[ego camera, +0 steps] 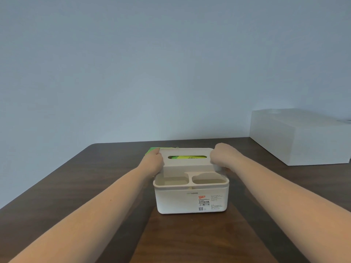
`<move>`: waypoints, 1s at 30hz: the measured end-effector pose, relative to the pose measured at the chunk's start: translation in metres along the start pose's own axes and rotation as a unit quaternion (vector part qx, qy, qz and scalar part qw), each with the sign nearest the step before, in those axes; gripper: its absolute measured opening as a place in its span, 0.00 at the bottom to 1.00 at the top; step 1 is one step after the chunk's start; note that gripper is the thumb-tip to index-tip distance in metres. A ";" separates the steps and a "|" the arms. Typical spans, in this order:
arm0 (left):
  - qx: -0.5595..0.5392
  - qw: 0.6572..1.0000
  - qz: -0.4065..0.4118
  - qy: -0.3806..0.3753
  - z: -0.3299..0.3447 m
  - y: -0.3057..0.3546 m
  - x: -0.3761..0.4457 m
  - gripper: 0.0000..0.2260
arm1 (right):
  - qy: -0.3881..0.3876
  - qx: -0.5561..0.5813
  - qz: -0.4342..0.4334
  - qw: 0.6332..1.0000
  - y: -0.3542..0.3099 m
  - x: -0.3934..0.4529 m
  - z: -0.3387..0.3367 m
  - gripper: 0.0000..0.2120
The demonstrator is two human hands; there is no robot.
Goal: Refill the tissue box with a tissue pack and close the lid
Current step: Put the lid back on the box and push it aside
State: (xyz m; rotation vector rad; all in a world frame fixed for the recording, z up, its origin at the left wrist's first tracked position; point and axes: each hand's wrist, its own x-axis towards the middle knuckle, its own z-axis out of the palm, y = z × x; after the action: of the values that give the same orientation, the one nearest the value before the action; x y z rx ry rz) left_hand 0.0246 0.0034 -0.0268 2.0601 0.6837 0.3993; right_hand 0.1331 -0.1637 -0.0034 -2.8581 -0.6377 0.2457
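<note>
A cream plastic tissue box (pixel 191 200) with two front compartments stands on the dark wooden table (pixel 76 186). Its lid (pixel 187 163), with an oval slot, sits over the rear section. Through the slot shows the green tissue pack (pixel 187 157); a green corner (pixel 152 150) also sticks out at the lid's back left. My left hand (pixel 152 163) grips the lid's left end. My right hand (pixel 223 158) grips its right end. Whether the lid is fully seated is unclear.
A large white box (pixel 300 137) rests on the table at the back right. A plain pale wall rises behind the table's far edge (pixel 171 141). A printed label (pixel 204 203) is on the tissue box's front.
</note>
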 end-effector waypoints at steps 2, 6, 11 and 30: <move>-0.010 1.000 0.004 0.011 0.002 -0.004 0.002 0.17 | 0.000 0.007 0.013 1.000 0.000 0.003 0.001 0.13; 0.013 1.000 -0.003 0.026 0.003 -0.008 0.005 0.23 | 0.020 0.045 0.032 0.998 0.001 0.010 0.004 0.12; -0.079 0.997 -0.012 0.003 0.005 -0.011 0.010 0.20 | 0.050 0.072 0.043 0.995 0.002 0.015 0.003 0.10; -0.034 0.996 -0.082 0.019 0.006 -0.007 -0.027 0.23 | 0.038 0.195 0.025 0.980 0.015 0.009 0.014 0.18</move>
State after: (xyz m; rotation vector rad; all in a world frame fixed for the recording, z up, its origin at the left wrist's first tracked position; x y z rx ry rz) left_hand 0.0042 -0.0133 -0.0360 1.9202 0.8438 0.3641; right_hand 0.1444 -0.1711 -0.0216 -2.4942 -0.4462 0.2389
